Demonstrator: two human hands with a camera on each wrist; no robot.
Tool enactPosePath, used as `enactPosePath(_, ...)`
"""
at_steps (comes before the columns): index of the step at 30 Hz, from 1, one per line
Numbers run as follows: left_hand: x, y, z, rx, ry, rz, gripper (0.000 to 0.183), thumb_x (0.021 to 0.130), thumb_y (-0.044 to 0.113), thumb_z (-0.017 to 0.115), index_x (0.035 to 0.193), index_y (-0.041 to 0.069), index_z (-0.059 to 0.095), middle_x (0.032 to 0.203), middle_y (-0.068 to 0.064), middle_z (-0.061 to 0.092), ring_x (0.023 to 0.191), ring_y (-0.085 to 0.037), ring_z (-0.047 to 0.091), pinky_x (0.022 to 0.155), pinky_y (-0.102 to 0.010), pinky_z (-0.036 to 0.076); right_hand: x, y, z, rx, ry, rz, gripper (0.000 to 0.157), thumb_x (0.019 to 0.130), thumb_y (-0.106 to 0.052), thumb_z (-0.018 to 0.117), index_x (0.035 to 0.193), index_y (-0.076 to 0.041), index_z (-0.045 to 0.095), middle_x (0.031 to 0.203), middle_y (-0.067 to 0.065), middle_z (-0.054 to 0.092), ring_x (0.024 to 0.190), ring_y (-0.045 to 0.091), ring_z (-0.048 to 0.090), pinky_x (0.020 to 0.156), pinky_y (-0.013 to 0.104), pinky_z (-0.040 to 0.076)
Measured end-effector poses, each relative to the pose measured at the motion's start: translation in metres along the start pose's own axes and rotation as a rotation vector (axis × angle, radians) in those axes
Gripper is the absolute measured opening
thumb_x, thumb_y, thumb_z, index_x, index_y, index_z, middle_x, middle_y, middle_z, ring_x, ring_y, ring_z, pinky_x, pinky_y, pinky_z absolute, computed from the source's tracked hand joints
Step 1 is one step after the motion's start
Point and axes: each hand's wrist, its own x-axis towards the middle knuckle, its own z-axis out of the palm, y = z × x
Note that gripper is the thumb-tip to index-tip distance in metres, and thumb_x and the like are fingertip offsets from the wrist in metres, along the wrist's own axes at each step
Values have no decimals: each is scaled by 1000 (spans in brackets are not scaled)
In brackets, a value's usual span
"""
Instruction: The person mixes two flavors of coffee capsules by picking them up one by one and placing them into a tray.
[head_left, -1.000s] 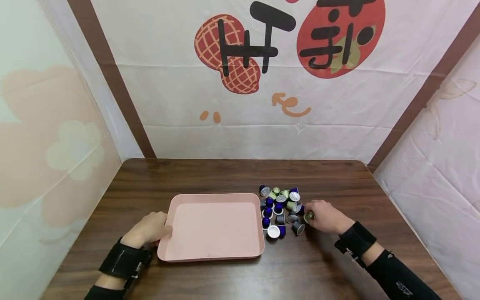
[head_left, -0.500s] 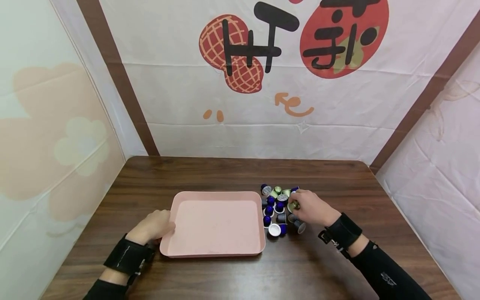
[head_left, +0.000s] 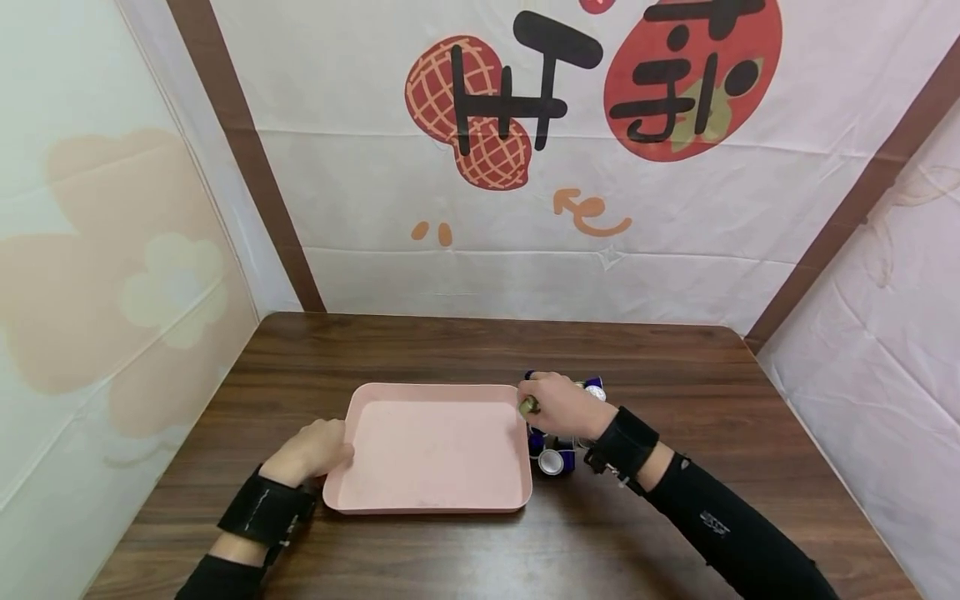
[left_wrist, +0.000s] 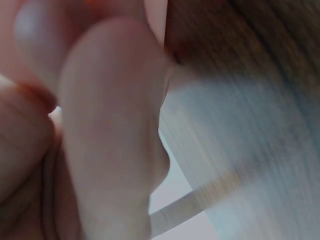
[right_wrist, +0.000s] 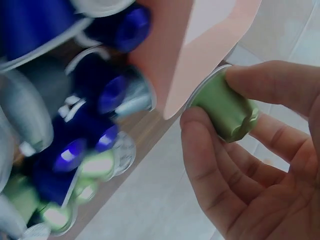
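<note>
1 green coffee capsule [right_wrist: 227,105] in the right hand [head_left: 567,406]: pinched across its sides, hand closed down to capsule width, wide rim facing out, narrow end toward palm. Capsule is at the right edge of the pink tray [head_left: 438,446]; can't tell its height. Left hand [head_left: 315,452] grips the tray's left rim; wrist view too close for detail. Loose blue capsules [right_wrist: 133,27], green capsules [right_wrist: 97,165] and grey capsules [right_wrist: 137,92] right of tray, on wood-grain table [head_left: 637,542].

Booth-like space: printed cloth walls [head_left: 360,208] round a wooden table [head_left: 435,354].
</note>
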Motion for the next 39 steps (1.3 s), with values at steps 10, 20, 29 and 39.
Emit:
enactPosePath(10,3,3,6,-3,-14,-13,9,79,9,53,72,4,55,60,-7,51,49,-19,51,44,-29,41,26,-14,15,3,-85,22,8,87,-11,62,95,-9,64,87,0,55,72,11,45,63,25,41)
enactPosePath(20,4,5,10,8,-6,26,10,79,9,54,70,5,53,59,-6,50,47,-18,50,44,-29,41,30,-9,19,7,-122,71,14,87,-11,63,101,-7,65,93,3,57,76,13,51,66,26,45)
enactPosePath(29,3,3,10,2,-11,9,10,78,9,54,69,5,53,59,-6,50,48,-19,51,44,-29,40,18,-6,15,31,-100,94,23,85,-9,64,108,-5,66,102,8,62,86,17,58,73,31,49)
enactPosePath(39,5,1,1,43,30,37,8,77,10,54,72,4,56,64,-6,51,56,-22,49,49,-33,40,-16,2,9,-91,-101,12,14,83,-13,67,96,-8,68,93,5,64,73,8,54,66,25,49)
